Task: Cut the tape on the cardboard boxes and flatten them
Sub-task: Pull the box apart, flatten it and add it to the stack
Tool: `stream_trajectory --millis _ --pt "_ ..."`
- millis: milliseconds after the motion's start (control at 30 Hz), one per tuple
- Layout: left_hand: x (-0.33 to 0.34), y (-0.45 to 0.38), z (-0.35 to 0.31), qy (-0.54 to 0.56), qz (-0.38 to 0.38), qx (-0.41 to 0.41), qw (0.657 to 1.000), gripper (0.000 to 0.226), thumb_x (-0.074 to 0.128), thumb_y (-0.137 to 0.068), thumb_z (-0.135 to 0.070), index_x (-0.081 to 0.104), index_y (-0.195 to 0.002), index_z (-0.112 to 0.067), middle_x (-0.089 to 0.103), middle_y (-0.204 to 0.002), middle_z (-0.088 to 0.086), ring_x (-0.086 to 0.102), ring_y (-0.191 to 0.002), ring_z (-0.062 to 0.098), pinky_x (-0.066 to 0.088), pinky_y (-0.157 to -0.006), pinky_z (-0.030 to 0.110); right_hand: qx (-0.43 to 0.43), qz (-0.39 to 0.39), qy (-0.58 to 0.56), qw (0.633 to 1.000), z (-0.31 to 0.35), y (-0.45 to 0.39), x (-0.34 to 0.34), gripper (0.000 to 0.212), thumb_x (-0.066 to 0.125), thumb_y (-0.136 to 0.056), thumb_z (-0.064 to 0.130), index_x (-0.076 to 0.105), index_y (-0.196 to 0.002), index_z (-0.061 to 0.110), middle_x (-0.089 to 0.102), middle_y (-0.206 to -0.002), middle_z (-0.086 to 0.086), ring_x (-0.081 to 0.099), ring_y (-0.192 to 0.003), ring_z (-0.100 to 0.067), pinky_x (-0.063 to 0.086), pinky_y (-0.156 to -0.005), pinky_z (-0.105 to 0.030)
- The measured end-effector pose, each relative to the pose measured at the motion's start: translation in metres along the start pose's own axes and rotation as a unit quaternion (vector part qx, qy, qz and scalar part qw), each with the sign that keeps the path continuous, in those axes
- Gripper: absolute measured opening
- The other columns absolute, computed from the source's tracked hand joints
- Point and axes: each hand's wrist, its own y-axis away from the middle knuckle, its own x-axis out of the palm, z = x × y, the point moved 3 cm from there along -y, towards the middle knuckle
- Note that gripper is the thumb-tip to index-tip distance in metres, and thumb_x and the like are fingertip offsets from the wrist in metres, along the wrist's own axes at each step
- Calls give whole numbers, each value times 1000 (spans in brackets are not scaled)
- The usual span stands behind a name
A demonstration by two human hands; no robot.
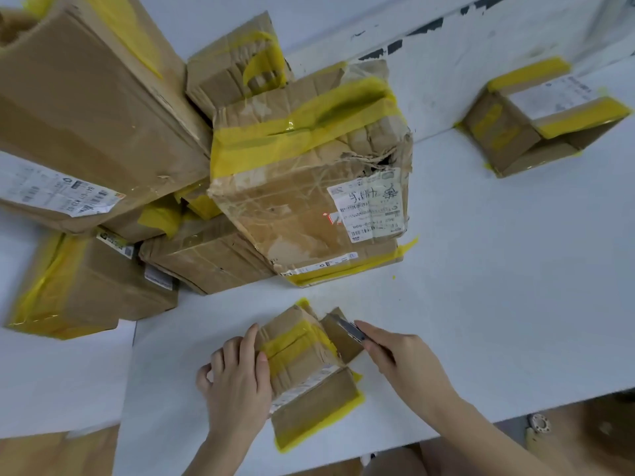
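A small cardboard box with yellow tape lies on the white table near its front edge, with flaps hanging open at its front and right end. My left hand presses on the box's left side, fingers laid over its top edge. My right hand grips a metal utility knife. The blade points at the box's upper right flap.
A heap of larger taped cardboard boxes fills the table's left and middle behind the small box. An opened box sits at the far right by the wall. The table's front edge runs just below my hands.
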Motion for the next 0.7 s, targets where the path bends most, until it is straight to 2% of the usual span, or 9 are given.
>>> stream_trajectory --millis 100,233,367,500,600,700 --pt "4 -1 1 47 38 -6 998 58 24 -84 -34 62 -120 -8 62 -97 14 57 -85 37 46 -74 53 -5 27 -32 999 16 -18 1 31 41 -100 26 58 -125 32 51 -67 2 59 -71 -24 48 -66 -34" --pt "2 -1 0 104 36 1 994 64 19 -86 -37 55 -126 -2 57 -108 20 51 -95 40 49 -72 49 -2 62 -11 998 22 -31 4 35 38 -101 29 53 -131 38 50 -74 4 64 -84 -24 43 -66 -26" --pt "0 0 -2 117 33 3 993 60 22 -86 -33 56 -124 0 58 -105 22 52 -92 42 50 -70 48 -2 78 -14 997 24 -33 1 35 38 -101 28 55 -130 36 49 -74 5 64 -85 -25 43 -67 -26" --pt "2 0 -1 132 37 -17 990 51 33 -87 -24 52 -130 -3 55 -110 18 47 -99 38 46 -75 48 -12 80 -5 997 25 -34 -1 35 38 -101 28 53 -132 37 48 -73 2 62 -81 -28 42 -66 -26" --pt "3 1 1 136 46 -25 989 55 31 -86 -25 47 -136 -7 53 -113 15 44 -103 34 43 -80 45 -17 82 0 997 24 -30 2 34 38 -101 27 56 -129 36 48 -71 -2 52 -68 -24 40 -62 -27" --pt "3 1 1 134 57 -28 989 58 28 -86 -26 42 -139 -8 51 -114 15 42 -105 33 42 -81 45 -17 78 14 997 24 -23 5 35 37 -101 29 51 -131 39 58 -78 -9 52 -67 -26 43 -62 -29"
